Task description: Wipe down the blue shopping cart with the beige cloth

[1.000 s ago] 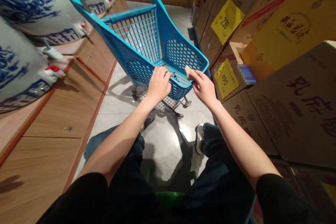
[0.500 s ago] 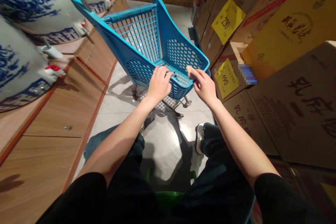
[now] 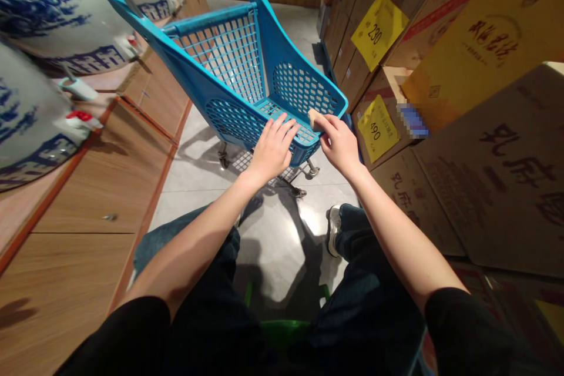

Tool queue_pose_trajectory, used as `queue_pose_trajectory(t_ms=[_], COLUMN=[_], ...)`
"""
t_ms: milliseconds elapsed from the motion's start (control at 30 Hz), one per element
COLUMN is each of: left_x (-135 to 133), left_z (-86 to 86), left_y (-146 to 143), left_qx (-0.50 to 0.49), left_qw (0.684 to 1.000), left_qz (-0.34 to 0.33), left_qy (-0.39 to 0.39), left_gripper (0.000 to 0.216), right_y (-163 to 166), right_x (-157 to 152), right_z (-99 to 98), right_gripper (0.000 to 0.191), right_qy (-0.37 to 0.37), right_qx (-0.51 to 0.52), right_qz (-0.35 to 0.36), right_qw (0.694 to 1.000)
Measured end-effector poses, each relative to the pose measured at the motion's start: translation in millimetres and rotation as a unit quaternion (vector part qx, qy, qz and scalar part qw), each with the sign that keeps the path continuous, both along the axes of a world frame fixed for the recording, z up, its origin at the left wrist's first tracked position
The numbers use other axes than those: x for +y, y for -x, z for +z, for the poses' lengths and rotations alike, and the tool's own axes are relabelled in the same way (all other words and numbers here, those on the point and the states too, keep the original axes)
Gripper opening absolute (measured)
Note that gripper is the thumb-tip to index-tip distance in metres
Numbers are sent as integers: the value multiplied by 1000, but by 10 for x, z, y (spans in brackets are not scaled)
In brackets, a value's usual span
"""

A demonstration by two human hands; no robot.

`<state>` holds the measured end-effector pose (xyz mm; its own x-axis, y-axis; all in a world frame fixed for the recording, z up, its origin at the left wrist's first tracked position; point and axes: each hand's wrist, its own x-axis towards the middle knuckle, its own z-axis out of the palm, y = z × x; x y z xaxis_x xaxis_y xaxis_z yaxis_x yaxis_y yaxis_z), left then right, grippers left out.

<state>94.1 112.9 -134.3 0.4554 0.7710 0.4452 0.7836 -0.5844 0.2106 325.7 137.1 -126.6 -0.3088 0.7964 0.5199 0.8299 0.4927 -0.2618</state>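
Observation:
In front of me stands a blue plastic shopping cart (image 3: 185, 79) with lattice walls, its near front rim towards my body. My left hand (image 3: 275, 147) is at that rim, palm down, fingers extended and slightly spread, with nothing in them. At the rim's right corner, my right hand (image 3: 338, 142) pinches a small beige piece (image 3: 314, 120) between thumb and fingers. It looks like a scrap of cloth or sponge; most of it is hidden by the fingers. Through the lattice, the inside of the cart shows bare blue plastic.
To the left, large blue-and-white porcelain jars (image 3: 48, 17) with red taps stand on a wooden cabinet (image 3: 83, 188). Stacked cardboard boxes (image 3: 497, 170) with yellow price signs (image 3: 379, 29) line the right side. Part of a green seat (image 3: 285, 329) shows between my legs.
My left hand has shifted slightly right along the rim, its fingers stretching further out. My right hand still pinches the beige piece near the corner. The view has shifted slightly.

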Motion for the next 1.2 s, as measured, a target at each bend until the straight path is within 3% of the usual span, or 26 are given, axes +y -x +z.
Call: queue_pose_trajectory(t_ms=[133, 300, 600, 900, 1200], left_x=[-15, 2, 53, 106, 234], left_z=[43, 88, 76, 82, 126], left_y=[-5, 6, 18, 305, 806], left_qx=[-5, -28, -83, -99, -94], left_qw=[1000, 999, 996, 994, 994], left_qz=[-10, -22, 38, 49, 44], left_qy=[4, 11, 0, 9, 19], left_gripper=[62, 41, 25, 19, 26], right_y=[17, 46, 220, 422, 659], right_x=[-1, -39, -155, -252, -326], right_z=[3, 6, 81, 112, 49], right_gripper=[56, 51, 44, 44, 57], right_qy=[12, 5, 2, 4, 7], right_qx=[2, 6, -38, -60, -69], right_qz=[-6, -2, 13, 59, 155], right_qw=[1000, 1000, 999, 996, 986])
